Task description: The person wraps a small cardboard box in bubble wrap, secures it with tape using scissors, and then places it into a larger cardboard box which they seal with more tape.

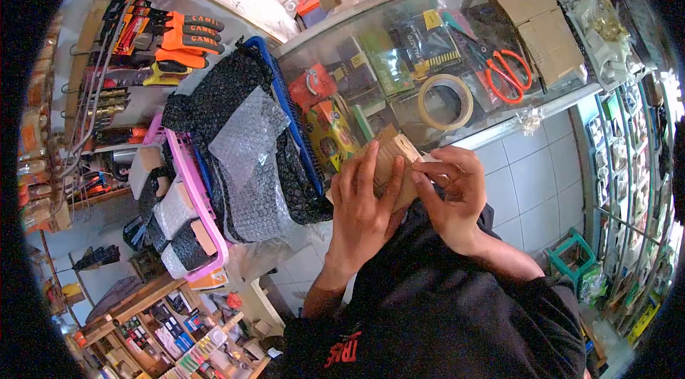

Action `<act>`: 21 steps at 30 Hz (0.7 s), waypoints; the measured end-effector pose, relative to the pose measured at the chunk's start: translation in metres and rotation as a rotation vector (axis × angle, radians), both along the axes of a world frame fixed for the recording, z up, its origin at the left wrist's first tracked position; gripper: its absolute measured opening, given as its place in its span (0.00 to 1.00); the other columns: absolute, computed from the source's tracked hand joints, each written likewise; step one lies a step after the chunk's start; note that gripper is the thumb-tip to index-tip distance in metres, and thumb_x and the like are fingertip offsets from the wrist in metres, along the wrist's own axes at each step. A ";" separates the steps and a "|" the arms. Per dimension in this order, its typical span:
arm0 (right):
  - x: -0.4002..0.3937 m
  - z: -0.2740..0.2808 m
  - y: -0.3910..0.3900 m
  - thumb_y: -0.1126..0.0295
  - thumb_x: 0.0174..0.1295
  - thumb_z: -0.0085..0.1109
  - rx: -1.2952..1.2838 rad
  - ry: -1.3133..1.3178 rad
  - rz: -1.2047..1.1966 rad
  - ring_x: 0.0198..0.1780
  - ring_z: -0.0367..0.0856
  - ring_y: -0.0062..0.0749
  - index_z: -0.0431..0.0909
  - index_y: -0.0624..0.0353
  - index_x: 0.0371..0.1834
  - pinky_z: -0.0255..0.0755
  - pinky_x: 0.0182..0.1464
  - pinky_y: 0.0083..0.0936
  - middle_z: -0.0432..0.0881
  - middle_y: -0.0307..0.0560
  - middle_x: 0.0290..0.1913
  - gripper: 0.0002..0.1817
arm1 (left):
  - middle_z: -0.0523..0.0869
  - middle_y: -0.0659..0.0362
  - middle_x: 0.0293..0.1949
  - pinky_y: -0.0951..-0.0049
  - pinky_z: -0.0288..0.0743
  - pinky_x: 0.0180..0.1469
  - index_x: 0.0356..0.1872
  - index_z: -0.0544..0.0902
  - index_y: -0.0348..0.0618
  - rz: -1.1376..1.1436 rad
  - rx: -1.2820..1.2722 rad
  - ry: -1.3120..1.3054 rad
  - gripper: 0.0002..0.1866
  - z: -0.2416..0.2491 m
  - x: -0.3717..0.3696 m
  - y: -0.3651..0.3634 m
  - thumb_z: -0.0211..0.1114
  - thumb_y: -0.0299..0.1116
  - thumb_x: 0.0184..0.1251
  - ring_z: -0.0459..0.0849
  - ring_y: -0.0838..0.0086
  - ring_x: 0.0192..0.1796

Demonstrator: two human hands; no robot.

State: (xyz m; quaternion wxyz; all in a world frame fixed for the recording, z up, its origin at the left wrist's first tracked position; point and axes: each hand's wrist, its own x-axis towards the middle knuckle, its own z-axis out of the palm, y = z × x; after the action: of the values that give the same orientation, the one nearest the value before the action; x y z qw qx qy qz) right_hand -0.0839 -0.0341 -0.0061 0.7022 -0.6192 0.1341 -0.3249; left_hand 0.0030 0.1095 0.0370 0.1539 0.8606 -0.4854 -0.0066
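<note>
A small brown cardboard piece (pixel 387 158), perhaps a box, is held between both hands near the counter's front edge. My left hand (pixel 362 204) lies over its left side, fingers pointing up and pressing on it. At its right edge, my right hand (pixel 451 190) pinches the cardboard with thumb and fingertips. Just beyond the hands, a roll of tan tape (pixel 444 102) rests flat on the glass counter (pixel 342 22). Scissors with orange handles (pixel 508 76) lie farther right. A yellow packet (pixel 330 135) sits left of the cardboard.
A blue basket (pixel 285 115) with black and clear bubble wrap (pixel 253 158) stands left of the hands. Beside it is a pink basket (pixel 196 200) of wrapped parcels. Flattened cardboard (pixel 535 26) lies on the counter's right. A green stool (pixel 572 254) stands on the tiled floor.
</note>
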 end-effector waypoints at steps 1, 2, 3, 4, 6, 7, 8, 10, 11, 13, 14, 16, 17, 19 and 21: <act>0.000 0.003 -0.001 0.93 0.64 0.63 0.024 0.015 0.005 0.61 0.87 0.42 0.66 0.66 0.67 0.85 0.63 0.32 0.70 0.53 0.64 0.30 | 0.63 0.40 0.80 0.42 0.65 0.71 0.77 0.75 0.49 0.001 0.004 0.002 0.44 0.000 0.000 0.000 0.79 0.39 0.55 0.69 0.43 0.72; 0.001 0.005 -0.002 0.93 0.64 0.62 0.067 0.030 0.024 0.61 0.87 0.42 0.65 0.66 0.67 0.85 0.63 0.32 0.70 0.52 0.64 0.30 | 0.63 0.40 0.80 0.42 0.65 0.71 0.77 0.75 0.48 0.006 0.001 0.012 0.44 0.000 0.000 0.000 0.79 0.39 0.54 0.69 0.43 0.72; 0.001 0.008 -0.004 0.93 0.64 0.62 0.111 0.046 0.043 0.61 0.87 0.41 0.65 0.66 0.68 0.85 0.62 0.31 0.70 0.52 0.64 0.30 | 0.63 0.40 0.80 0.42 0.65 0.71 0.77 0.75 0.48 0.010 -0.001 0.023 0.44 -0.001 0.000 0.000 0.79 0.39 0.54 0.69 0.43 0.72; 0.001 0.010 -0.005 0.93 0.64 0.62 0.156 0.062 0.062 0.61 0.87 0.41 0.65 0.66 0.68 0.85 0.62 0.31 0.70 0.52 0.64 0.30 | 0.63 0.40 0.80 0.42 0.65 0.72 0.77 0.75 0.48 0.013 -0.002 0.033 0.44 -0.001 0.000 0.000 0.79 0.39 0.54 0.69 0.43 0.72; 0.001 0.017 -0.010 0.91 0.66 0.62 0.281 0.086 0.076 0.60 0.86 0.39 0.64 0.65 0.69 0.84 0.61 0.31 0.72 0.52 0.63 0.30 | 0.63 0.40 0.79 0.42 0.65 0.72 0.77 0.75 0.48 0.004 0.006 0.025 0.44 0.000 0.000 0.000 0.79 0.39 0.54 0.69 0.43 0.72; 0.001 0.019 -0.013 0.90 0.67 0.62 0.342 0.098 0.084 0.60 0.86 0.38 0.64 0.65 0.70 0.83 0.61 0.31 0.73 0.52 0.63 0.30 | 0.63 0.40 0.79 0.42 0.65 0.72 0.77 0.75 0.48 0.000 0.010 0.021 0.45 0.001 0.000 -0.001 0.79 0.38 0.53 0.69 0.43 0.72; 0.001 0.018 -0.017 0.88 0.68 0.61 0.392 0.079 0.096 0.60 0.86 0.38 0.63 0.64 0.71 0.82 0.61 0.31 0.75 0.51 0.61 0.29 | 0.62 0.40 0.80 0.42 0.65 0.72 0.77 0.74 0.48 0.000 0.010 0.033 0.45 0.002 0.001 -0.002 0.80 0.38 0.53 0.68 0.43 0.72; 0.003 0.019 -0.026 0.85 0.70 0.61 0.493 0.041 0.122 0.60 0.85 0.38 0.62 0.63 0.72 0.80 0.61 0.32 0.79 0.51 0.58 0.29 | 0.62 0.40 0.80 0.42 0.64 0.72 0.78 0.73 0.49 0.003 0.012 0.055 0.47 0.005 0.001 -0.004 0.80 0.38 0.52 0.68 0.43 0.72; 0.000 0.026 -0.027 0.82 0.71 0.61 0.580 0.092 0.116 0.60 0.84 0.38 0.62 0.62 0.74 0.76 0.65 0.33 0.84 0.52 0.54 0.30 | 0.61 0.41 0.80 0.42 0.64 0.72 0.79 0.72 0.49 0.006 0.023 0.061 0.48 0.006 0.001 -0.004 0.80 0.38 0.52 0.68 0.43 0.72; -0.005 0.033 -0.034 0.80 0.71 0.61 0.601 0.118 0.145 0.61 0.84 0.38 0.61 0.61 0.76 0.75 0.66 0.33 0.85 0.53 0.55 0.31 | 0.60 0.41 0.81 0.42 0.65 0.72 0.80 0.70 0.51 0.008 0.043 0.072 0.50 0.007 0.002 -0.006 0.80 0.38 0.52 0.68 0.43 0.71; -0.007 0.036 -0.037 0.80 0.71 0.61 0.611 0.133 0.159 0.61 0.84 0.38 0.60 0.61 0.76 0.74 0.67 0.32 0.85 0.54 0.55 0.32 | 0.60 0.41 0.81 0.42 0.65 0.72 0.80 0.69 0.51 0.009 0.041 0.071 0.50 0.006 0.002 -0.006 0.80 0.38 0.52 0.68 0.44 0.71; -0.009 0.044 -0.045 0.78 0.71 0.61 0.638 0.167 0.205 0.62 0.83 0.37 0.59 0.60 0.78 0.73 0.68 0.32 0.86 0.57 0.56 0.33 | 0.60 0.42 0.81 0.42 0.64 0.71 0.81 0.68 0.53 0.011 0.038 0.071 0.50 0.002 0.002 -0.005 0.80 0.38 0.52 0.68 0.44 0.71; -0.008 0.048 -0.048 0.78 0.71 0.60 0.652 0.184 0.228 0.63 0.83 0.37 0.59 0.60 0.78 0.72 0.68 0.31 0.86 0.58 0.56 0.33 | 0.60 0.42 0.81 0.42 0.64 0.71 0.81 0.68 0.53 0.009 0.036 0.065 0.50 0.002 0.001 -0.005 0.80 0.38 0.52 0.68 0.44 0.71; -0.007 0.053 -0.051 0.78 0.72 0.60 0.649 0.221 0.262 0.64 0.82 0.37 0.58 0.60 0.79 0.72 0.68 0.31 0.86 0.59 0.57 0.34 | 0.60 0.43 0.81 0.42 0.65 0.71 0.81 0.68 0.54 0.005 0.032 0.051 0.50 0.001 0.001 -0.005 0.80 0.39 0.53 0.69 0.44 0.70; -0.006 0.057 -0.053 0.78 0.72 0.60 0.650 0.249 0.282 0.65 0.82 0.37 0.58 0.59 0.79 0.72 0.69 0.31 0.86 0.60 0.58 0.34 | 0.61 0.44 0.81 0.42 0.65 0.71 0.81 0.67 0.53 0.005 0.029 0.054 0.50 0.002 0.001 -0.005 0.79 0.39 0.54 0.69 0.44 0.70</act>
State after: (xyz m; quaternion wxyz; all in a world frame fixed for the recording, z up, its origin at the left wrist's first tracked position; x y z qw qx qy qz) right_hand -0.0895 -0.0867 0.0504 0.8782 -0.4112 0.2282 -0.0877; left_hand 0.0037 0.1046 0.0388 0.1542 0.8634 -0.4790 -0.0364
